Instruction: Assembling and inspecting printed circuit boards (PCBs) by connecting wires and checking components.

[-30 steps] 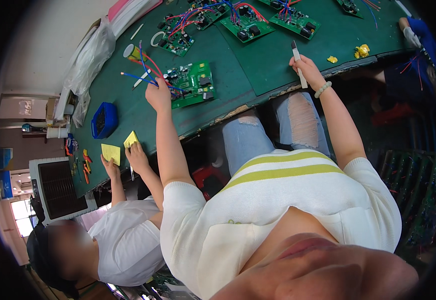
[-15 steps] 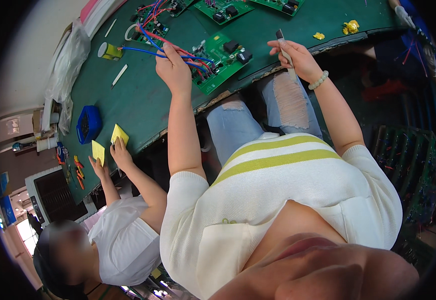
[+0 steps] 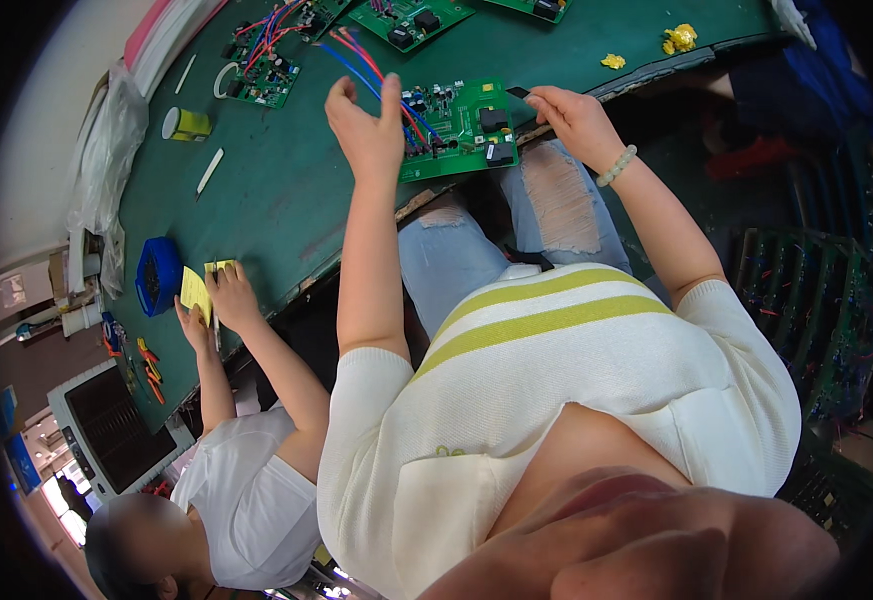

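A green circuit board point(image 3: 462, 165) lies near the table's edge in front of me, with black components and a bundle of red and blue wires point(image 3: 355, 62) rising from its left side. My left hand point(image 3: 369, 130) is at that bundle, thumb and fingers apart, and the wires pass by them. Beyond the board's right side, my right hand point(image 3: 575, 118) pinches a slim flat tool with a dark end point(image 3: 519, 92). The rest of the tool is hidden behind the fingers, so its kind cannot be told.
More circuit boards point(image 3: 412, 22) lie at the far side of the green table point(image 3: 287, 190). A yellow-green pot point(image 3: 187, 125), a white stick point(image 3: 210, 172) and a blue tray point(image 3: 157, 277) are to the left. There a co-worker's hands point(image 3: 232, 298) hold yellow paper. Yellow scraps point(image 3: 679, 40) lie at right.
My left fingers have let the wires go and spread apart. The board has turned and sits straighter. My right hand has come closer to it, with the tool now pointing left toward the board.
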Action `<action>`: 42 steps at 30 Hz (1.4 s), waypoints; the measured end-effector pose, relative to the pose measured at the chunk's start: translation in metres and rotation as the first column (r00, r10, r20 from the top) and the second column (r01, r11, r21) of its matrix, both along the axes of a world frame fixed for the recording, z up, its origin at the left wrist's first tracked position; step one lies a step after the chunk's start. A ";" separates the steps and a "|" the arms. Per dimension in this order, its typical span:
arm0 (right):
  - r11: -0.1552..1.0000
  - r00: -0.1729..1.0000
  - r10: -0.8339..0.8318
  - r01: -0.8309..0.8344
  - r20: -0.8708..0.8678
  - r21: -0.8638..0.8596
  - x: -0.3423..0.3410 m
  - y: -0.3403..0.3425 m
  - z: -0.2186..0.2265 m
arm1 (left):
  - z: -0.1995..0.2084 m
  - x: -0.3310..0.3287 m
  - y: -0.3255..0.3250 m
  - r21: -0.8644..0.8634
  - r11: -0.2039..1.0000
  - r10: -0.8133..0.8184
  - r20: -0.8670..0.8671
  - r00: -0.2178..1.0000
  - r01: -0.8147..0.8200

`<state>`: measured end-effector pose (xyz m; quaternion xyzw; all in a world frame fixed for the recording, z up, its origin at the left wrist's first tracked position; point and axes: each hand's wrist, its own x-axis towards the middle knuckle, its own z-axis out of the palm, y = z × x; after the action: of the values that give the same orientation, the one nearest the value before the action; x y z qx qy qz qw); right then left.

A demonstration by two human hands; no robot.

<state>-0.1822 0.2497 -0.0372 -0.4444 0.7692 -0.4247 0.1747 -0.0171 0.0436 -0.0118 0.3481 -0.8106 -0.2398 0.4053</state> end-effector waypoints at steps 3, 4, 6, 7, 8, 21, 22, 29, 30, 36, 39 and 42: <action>0.992 0.959 -0.041 0.004 -0.281 -0.129 -0.004 -0.003 -0.004 | -0.005 0.007 0.038 0.075 0.997 -0.006 0.201 0.980 -0.009; 0.996 0.944 -0.042 0.014 -0.328 -0.084 -0.002 -0.005 -0.001 | -0.013 0.008 0.044 0.048 0.998 -0.040 0.203 0.978 0.031; 0.999 0.923 -0.038 0.028 -0.384 -0.032 0.004 -0.009 0.001 | -0.032 0.010 0.048 -0.052 0.998 -0.018 0.240 0.970 0.032; 0.999 0.895 -0.036 0.047 -0.445 0.015 0.005 -0.011 0.001 | -0.036 0.009 0.044 -0.049 0.998 -0.016 0.241 0.970 0.029; 0.999 0.895 -0.033 0.046 -0.444 0.018 0.005 -0.011 0.001 | -0.039 0.009 0.038 -0.103 0.990 -0.071 0.238 0.969 0.097; 0.981 0.842 0.074 0.035 -0.535 0.191 0.012 -0.002 0.019 | -0.037 0.008 0.026 -0.070 0.981 -0.169 0.177 0.970 0.183; 0.976 0.848 0.079 0.040 -0.523 0.214 0.012 -0.002 0.018 | -0.036 0.007 0.026 -0.069 0.981 -0.165 0.184 0.969 0.180; 0.978 0.876 0.012 0.090 -0.482 0.188 0.022 -0.012 0.009 | -0.034 0.007 0.026 -0.063 0.983 -0.161 0.183 0.970 0.175; 0.972 0.876 0.003 0.110 -0.483 0.206 0.025 -0.012 0.010 | -0.036 0.007 0.026 -0.067 0.983 -0.155 0.173 0.973 0.169; 0.998 0.955 -0.014 0.032 0.297 -0.057 0.004 -0.007 -0.016 | -0.042 0.007 0.027 -0.116 0.974 -0.187 0.064 0.980 0.194; 0.987 0.719 0.001 0.113 0.695 -0.118 -0.002 0.006 0.001 | -0.044 0.010 0.027 -0.114 0.974 -0.192 0.057 0.980 0.197; 0.954 0.821 -0.170 0.276 0.545 -0.120 -0.034 0.026 -0.011 | -0.043 0.010 0.028 -0.108 0.973 -0.198 0.059 0.978 0.203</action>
<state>-0.2166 0.2753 -0.0485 -0.2316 0.6931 -0.6205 0.2845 -0.0067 0.0718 -0.0548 0.2464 -0.8634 -0.2246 0.3785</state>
